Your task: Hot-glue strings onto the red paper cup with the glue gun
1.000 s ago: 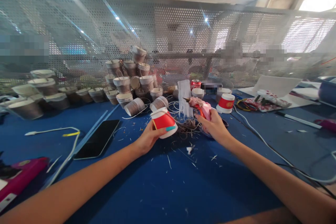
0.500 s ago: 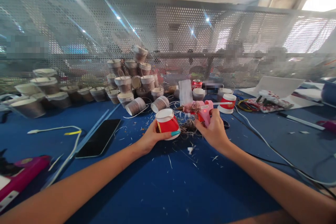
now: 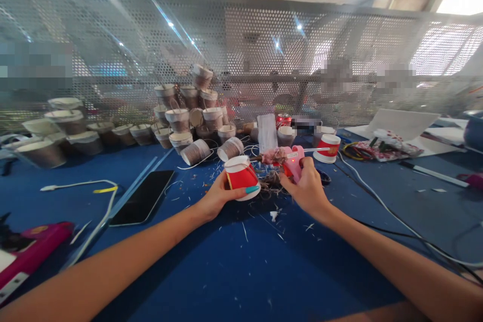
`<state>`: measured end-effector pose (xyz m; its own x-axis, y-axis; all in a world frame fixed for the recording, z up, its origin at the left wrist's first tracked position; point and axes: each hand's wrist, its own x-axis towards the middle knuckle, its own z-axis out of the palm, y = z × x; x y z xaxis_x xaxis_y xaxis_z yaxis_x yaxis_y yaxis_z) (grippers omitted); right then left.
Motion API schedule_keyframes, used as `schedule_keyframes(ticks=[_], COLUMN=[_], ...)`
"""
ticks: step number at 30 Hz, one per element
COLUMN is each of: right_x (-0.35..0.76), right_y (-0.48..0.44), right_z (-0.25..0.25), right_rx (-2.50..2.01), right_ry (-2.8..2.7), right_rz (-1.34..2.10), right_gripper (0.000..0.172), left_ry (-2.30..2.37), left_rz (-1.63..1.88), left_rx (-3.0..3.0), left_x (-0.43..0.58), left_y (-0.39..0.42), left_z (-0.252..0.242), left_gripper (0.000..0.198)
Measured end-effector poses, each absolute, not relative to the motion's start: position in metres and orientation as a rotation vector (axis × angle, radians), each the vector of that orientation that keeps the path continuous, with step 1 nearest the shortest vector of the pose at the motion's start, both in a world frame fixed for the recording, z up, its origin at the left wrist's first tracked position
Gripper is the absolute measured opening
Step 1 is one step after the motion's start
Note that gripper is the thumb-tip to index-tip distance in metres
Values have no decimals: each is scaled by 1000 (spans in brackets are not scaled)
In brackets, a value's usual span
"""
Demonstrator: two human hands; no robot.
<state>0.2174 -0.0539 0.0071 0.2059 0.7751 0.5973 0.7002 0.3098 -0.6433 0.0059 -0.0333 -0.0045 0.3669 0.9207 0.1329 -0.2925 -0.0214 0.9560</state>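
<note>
My left hand (image 3: 219, 196) is closed around a red and white paper cup (image 3: 241, 179), with the thumb and its turquoise nail across the cup's front. The cup is tilted a little. In my right hand (image 3: 307, 188) is a pink hot glue gun (image 3: 292, 160), gripped by its handle, with a small red light on its body. Its nozzle points left at the cup's upper side; whether it touches the cup I cannot tell. A clear glue stick (image 3: 311, 149) sticks out of the gun's back. Tangled brown fibres (image 3: 273, 179) lie under the gun.
Several string-wrapped cups (image 3: 181, 121) are stacked at the back. Another red cup (image 3: 328, 148) stands to the right. A phone (image 3: 143, 197) and a magenta power strip (image 3: 37, 249) lie left. Cables (image 3: 381, 211) run along the right. Thread scraps litter the blue table (image 3: 241, 271).
Almost nothing differs. The cup's top has shifted slightly in my left hand, close to the nozzle. The glue gun stays in my right hand at nearly the same place.
</note>
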Motion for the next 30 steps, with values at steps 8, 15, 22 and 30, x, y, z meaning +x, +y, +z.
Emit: schedule_keyframes(ticks=[8,15,22,30], right_x=[217,217,218,218], right_y=[-55,-55,-56,-56], right_z=[9,9,8,7], right_rx=[-1407,-1385,-1379,-1350], right_ry=[-1509,-1521,-1500,-1518], right_rz=[81,67,45,6], right_gripper=[33,31,32,32], left_ry=[665,686,699,695], left_rz=[1084,1105,1106,1110], left_rx=[1235,1224,1204,1198], left_x=[6,6,7,7], left_y=[-34,-33,-34,-35], left_z=[-5,-7,-4,-2], left_gripper=[60,60,58,62])
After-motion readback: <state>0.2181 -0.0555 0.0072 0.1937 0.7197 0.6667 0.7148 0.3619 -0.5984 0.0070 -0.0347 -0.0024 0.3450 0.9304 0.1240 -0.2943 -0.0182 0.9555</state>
